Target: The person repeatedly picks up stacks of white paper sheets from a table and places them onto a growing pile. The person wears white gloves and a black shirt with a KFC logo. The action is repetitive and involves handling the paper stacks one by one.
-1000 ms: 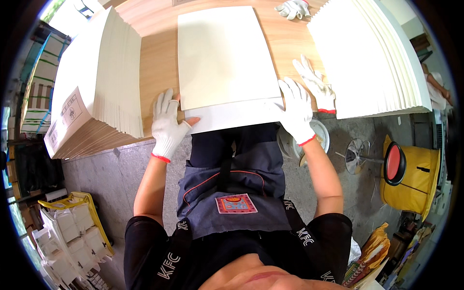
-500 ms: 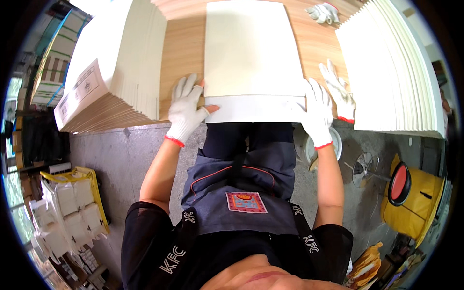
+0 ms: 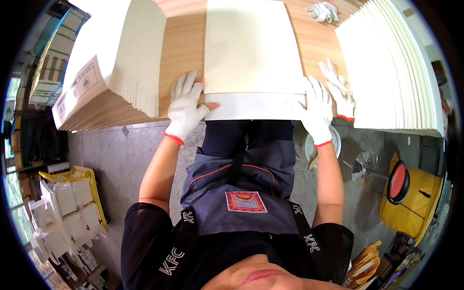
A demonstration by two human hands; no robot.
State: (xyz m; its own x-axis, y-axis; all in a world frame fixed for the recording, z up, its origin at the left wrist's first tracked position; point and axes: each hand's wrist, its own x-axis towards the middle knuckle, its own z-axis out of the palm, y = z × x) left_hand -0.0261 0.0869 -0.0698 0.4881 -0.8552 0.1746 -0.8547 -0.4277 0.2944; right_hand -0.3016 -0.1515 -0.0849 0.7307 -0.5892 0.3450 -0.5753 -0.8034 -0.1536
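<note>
Cream sheet: left hand at left edge, right hand at right, thumbs spread from fingers; pail below sheet's right edge, contents unclear.

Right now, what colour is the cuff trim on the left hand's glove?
The cuff trim is red, clearest in the head view.

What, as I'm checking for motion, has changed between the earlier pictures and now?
The table and things on it sit further right in view, turned slightly clockwise, apparently from camera movement. Nothing was visibly grasped or released. The left hand and right hand stay at either side of the cream sheet and white strip; the left stack, right stack and nearer loose glove stay put.
</note>
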